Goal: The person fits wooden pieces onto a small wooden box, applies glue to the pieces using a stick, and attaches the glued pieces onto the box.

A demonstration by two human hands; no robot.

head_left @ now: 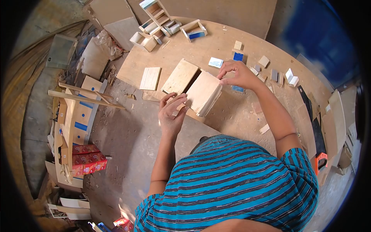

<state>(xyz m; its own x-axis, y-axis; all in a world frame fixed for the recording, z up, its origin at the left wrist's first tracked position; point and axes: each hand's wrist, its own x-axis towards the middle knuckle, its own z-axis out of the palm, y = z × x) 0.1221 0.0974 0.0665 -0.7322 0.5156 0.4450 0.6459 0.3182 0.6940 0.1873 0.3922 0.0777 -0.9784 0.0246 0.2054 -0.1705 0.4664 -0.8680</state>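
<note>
A stack of thin, pale wooden panels (203, 92) lies on the worktable in front of me, its layered edges showing at the lower right. My right hand (239, 74) has thumb and forefinger curled together at the stack's upper right corner. At the lower left side is my left hand (172, 113), fingers bent but apart, with the fingertips close to or touching the edge. Beside this stack, across a dark narrow gap, sits a second pile of wooden panels (181, 76). Farther left a smaller flat wooden piece (150, 78) rests near the table's edge.
Small wooden box frames (154, 29) stand at the worktable's (174, 46) back left. Several small blocks, some blue (238, 57), lie on the right. An orange-handled saw (320, 162) is at far right. Red packages (89, 159) and leaning boards are at left.
</note>
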